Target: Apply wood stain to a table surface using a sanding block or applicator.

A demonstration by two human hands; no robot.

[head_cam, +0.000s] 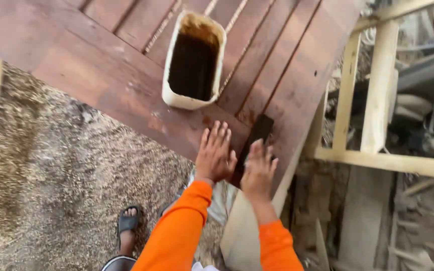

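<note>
**A:** Red-brown wood fills the top of the head view. What is it?

**B:** It is a big wooden panel made of boards, stained dark red. It looks wet and shiny in spots.

**A:** Where are the hands?

**B:** Both are at the near edge of the panel. The left hand lies flat on the wood with its fingers spread out. It holds nothing.

**A:** And the other one?

**B:** The right hand is just beside it. Its fingers reach up to a dark brush that rests on the wood. The fingertips touch the low end of the brush, but I cannot tell if they grip it.

**A:** What is the white thing?

**B:** A white plastic tub with its top cut open. It sits on the panel, above the hands. Dark brown stain is inside, and the rim is smeared brown.

**A:** What is on the ground?

**B:** Sawdust covers the floor at the left. A foot in a black sandal stands on it. Both sleeves are bright orange.

**A:** And on the right?

**B:** A pale wooden frame stands there, with scraps of wood behind it.
</note>
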